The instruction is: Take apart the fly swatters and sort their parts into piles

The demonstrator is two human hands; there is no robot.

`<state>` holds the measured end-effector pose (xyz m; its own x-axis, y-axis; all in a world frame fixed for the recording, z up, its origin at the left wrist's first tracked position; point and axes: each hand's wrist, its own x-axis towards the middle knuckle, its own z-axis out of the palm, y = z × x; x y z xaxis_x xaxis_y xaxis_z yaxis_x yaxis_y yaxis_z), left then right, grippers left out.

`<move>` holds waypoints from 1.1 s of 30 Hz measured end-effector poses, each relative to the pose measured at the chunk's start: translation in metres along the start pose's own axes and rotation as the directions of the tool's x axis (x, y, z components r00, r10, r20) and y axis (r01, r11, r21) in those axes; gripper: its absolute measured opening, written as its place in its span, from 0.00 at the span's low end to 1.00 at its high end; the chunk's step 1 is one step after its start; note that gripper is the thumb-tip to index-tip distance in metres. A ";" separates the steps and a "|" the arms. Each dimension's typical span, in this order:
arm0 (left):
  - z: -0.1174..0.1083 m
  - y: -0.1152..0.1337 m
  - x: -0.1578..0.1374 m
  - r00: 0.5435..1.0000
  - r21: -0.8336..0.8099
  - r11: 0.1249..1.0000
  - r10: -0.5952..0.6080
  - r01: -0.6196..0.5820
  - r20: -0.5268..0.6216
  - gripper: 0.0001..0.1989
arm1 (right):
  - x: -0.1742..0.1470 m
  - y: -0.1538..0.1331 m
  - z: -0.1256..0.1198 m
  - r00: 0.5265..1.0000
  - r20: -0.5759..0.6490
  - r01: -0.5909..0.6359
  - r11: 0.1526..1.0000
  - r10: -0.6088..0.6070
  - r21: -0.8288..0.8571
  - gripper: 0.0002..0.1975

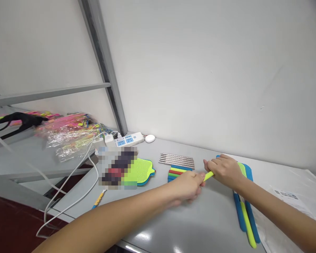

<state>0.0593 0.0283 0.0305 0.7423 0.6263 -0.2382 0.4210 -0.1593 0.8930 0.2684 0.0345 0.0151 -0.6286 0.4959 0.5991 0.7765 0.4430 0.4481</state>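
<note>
Both fists meet over the grey table, closed around one slim yellow-green handle tube (pixel 208 176). My left hand (pixel 189 186) wraps its lower left end, and my right hand (pixel 222 169) grips its upper right part; what lies inside the fists is hidden. Behind my left hand is a row of coloured handle tubes (pixel 175 174), partly covered. Several thin metal rods (pixel 177 160) lie side by side farther back. Beyond my right wrist are blue and yellow-green fly swatters (pixel 249 172), their long handles (pixel 249 225) pointing toward me.
Another fly swatter head (pixel 144 171) lies left, beside a blurred-out patch. A power strip (pixel 130 139) with white cables (pixel 96 165) and a white oval object (pixel 150 138) sit near the wall. Bagged colourful goods (pixel 71 133) fill the left shelf. Clear plastic wrapping (pixel 292 203) covers the right.
</note>
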 end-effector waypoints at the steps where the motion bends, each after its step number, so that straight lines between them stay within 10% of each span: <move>1: 0.002 -0.002 0.001 0.996 -0.095 0.995 -0.024 0.032 0.082 0.25 | 0.000 0.001 0.004 1.000 -0.015 0.005 1.000 -0.005 0.003 0.21; 5: 0.004 -0.011 0.005 0.974 -0.240 0.967 -0.035 0.089 0.223 0.25 | 0.001 0.005 0.018 1.000 -0.018 0.013 1.000 -0.012 0.024 0.23; 10: -0.006 -0.011 0.005 0.987 0.219 0.975 0.057 -0.023 -0.149 0.18 | -0.002 0.001 0.022 0.992 0.072 -0.109 0.994 0.107 0.025 0.25; 14: -0.007 -0.006 0.009 0.849 0.896 0.442 0.487 -0.040 -0.202 0.14 | -0.001 -0.006 0.015 0.967 0.141 -0.215 0.977 0.212 0.005 0.26; 17: -0.004 0.001 0.015 0.867 0.930 0.366 0.473 -0.034 -0.155 0.15 | 0.001 -0.010 0.014 0.959 0.153 -0.241 0.970 0.238 0.001 0.26; 22: -0.006 0.009 0.023 0.961 0.669 0.743 0.169 0.023 -0.220 0.16 | -0.001 -0.004 0.026 0.976 0.092 -0.199 0.980 0.198 -0.001 0.25; 28: -0.008 -0.001 0.026 0.998 0.353 0.936 0.024 -0.005 -0.050 0.24 | -0.006 0.007 0.040 0.999 0.016 -0.047 0.998 0.046 0.044 0.24; 30: -0.003 -0.006 0.023 0.991 0.017 0.996 -0.090 0.089 0.098 0.25 | -0.004 0.007 0.040 1.000 -0.007 0.002 0.998 -0.001 0.068 0.24; 33: 0.006 -0.014 0.016 0.892 -0.665 0.624 -0.126 0.411 0.434 0.22 | -0.001 0.005 0.037 0.997 -0.040 0.065 0.993 -0.061 0.101 0.24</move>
<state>0.0686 0.0356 0.0121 0.8355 0.2477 -0.4906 0.2212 0.6656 0.7127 0.2717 0.0641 -0.0078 -0.6724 0.4377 0.5969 0.7259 0.5475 0.4163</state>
